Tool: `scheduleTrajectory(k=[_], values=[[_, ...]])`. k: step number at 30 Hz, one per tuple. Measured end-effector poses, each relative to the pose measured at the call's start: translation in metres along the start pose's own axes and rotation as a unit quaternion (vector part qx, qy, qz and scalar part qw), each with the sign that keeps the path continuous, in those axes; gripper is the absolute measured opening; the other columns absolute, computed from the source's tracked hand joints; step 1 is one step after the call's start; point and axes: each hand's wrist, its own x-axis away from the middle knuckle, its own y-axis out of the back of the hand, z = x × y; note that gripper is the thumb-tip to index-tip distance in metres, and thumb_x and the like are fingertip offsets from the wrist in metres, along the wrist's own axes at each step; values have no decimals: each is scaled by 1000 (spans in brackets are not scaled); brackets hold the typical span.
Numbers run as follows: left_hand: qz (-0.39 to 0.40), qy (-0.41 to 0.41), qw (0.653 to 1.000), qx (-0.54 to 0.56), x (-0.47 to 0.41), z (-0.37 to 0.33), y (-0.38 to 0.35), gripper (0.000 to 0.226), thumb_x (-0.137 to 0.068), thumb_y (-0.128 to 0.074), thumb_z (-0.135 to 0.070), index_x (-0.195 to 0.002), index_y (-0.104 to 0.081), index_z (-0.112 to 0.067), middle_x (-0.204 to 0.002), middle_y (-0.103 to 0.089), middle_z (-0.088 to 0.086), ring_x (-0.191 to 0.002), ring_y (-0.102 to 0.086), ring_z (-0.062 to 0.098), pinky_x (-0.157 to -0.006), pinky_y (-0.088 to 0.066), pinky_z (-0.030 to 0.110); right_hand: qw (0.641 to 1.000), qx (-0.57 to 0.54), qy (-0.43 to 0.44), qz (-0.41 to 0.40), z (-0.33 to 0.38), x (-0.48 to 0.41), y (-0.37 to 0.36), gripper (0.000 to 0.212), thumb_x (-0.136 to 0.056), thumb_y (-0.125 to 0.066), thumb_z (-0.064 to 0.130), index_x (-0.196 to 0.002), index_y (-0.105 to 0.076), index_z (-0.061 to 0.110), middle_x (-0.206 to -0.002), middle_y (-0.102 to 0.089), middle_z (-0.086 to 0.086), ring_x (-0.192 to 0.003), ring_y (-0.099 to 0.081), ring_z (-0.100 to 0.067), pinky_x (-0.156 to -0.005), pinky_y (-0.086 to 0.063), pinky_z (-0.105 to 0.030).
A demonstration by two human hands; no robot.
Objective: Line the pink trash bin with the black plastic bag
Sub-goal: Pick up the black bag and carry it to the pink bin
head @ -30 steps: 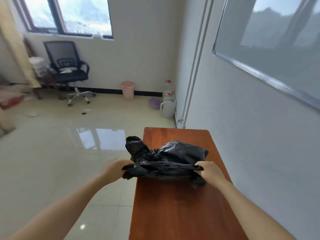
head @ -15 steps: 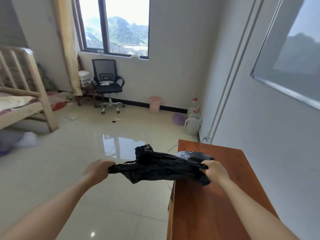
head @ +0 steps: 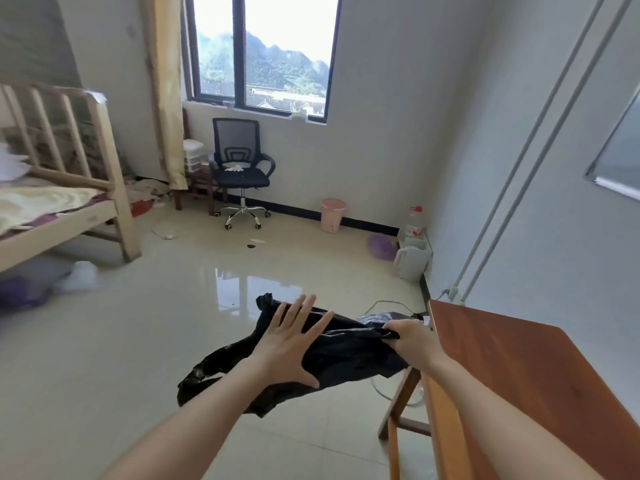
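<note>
The black plastic bag (head: pixel 349 351) hangs crumpled in the air over the floor, left of the table. My right hand (head: pixel 414 342) is shut on its upper right edge. My left hand (head: pixel 289 344) is spread flat with fingers apart, lying on the near face of the bag, gripping nothing. The pink trash bin (head: pixel 333 215) stands upright and far off against the back wall, under the window's right side.
A wooden table (head: pixel 519 375) fills the lower right, against the wall. A black office chair (head: pixel 240 171) stands under the window. A wooden bed (head: pixel 59 202) is at left. A white jug (head: pixel 412 261), a purple object (head: pixel 381 247) and a cable (head: pixel 388 303) lie near the right wall.
The view has turned left, away from the table. The bag came off the table and now hangs over the floor. My left hand let go of the bag's edge and opened flat.
</note>
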Motion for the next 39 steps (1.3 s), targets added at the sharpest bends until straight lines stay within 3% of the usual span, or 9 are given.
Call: scheduleTrajectory(k=[2,4,8,13,20,25,30,35,39], values=[[8,-3,1000,-2,-15,5,0,118,-67,-64,-65,-122,38,-45,-147,32,3,-131,36,28,-108,20,48,1000,3,12,3,9,-13,0,17,-87,-52,16,-94,-66,10,-96,-71,-10,-90,-62,-27,-74,-49,-39],[32,12,999,1,-31,18,-5,116,-69,-62,-64,-134,30,-38,-158,-1,8,-144,12,31,-112,13,57,1000,0,26,9,12,-32,-3,16,-87,-54,16,-93,-67,9,-95,-72,-10,-90,-62,-27,-77,-50,-40],[81,75,994,8,-57,61,-30,81,-86,-49,-38,-147,2,-27,-130,-56,6,-123,-47,27,-114,-2,56,999,3,31,20,12,-89,-14,14,-85,-54,15,-91,-66,9,-95,-72,-10,-91,-62,-29,-73,-46,-36],[55,147,987,42,-85,145,-44,32,-87,-44,-17,-118,-51,-18,-118,-64,3,-110,-57,24,-97,-32,34,999,-9,15,35,22,-179,-29,18,-86,-56,21,-91,-65,7,-98,-70,-15,-93,-60,-32,-69,-41,-34],[9,165,986,10,-115,250,-48,31,-90,-48,-27,-119,-52,-18,-115,-64,4,-108,-58,25,-91,-39,33,999,-21,13,44,57,-292,-54,15,-87,-54,21,-89,-64,9,-100,-69,-12,-93,-60,-30,-66,-37,-30],[-19,135,990,-39,-146,336,-64,35,-39,-86,-33,-67,-66,-32,-49,-62,-14,-40,-59,5,-43,-42,16,1000,-7,6,23,86,-372,-73,14,-86,-54,19,-90,-65,12,-101,-70,-11,-93,-60,-31,-64,-36,-28],[-52,120,991,21,-189,413,-45,17,-83,-62,-15,-100,-65,-16,-84,-70,6,-74,-65,28,-54,-29,22,999,-1,-33,-1,119,-433,-82,13,-86,-56,21,-90,-65,13,-101,-70,-11,-94,-60,-31,-64,-36,-29],[-90,64,994,6,-250,485,-46,34,-44,-87,-9,-67,-67,-21,-45,-57,-6,-33,-52,15,-43,-4,8,997,21,-67,-12,139,-480,-85,14,-88,-52,18,-91,-63,9,-102,-68,-12,-94,-59,-32,-63,-33,-29],[-58,8,998,23,-305,504,-64,28,-54,-82,-6,-76,-69,-16,-54,-64,1,-44,-59,23,-42,-32,20,994,30,-106,-12,123,-507,-85,15,-88,-49,15,-93,-62,7,-103,-66,-12,-95,-57,-32,-64,-32,-28]])
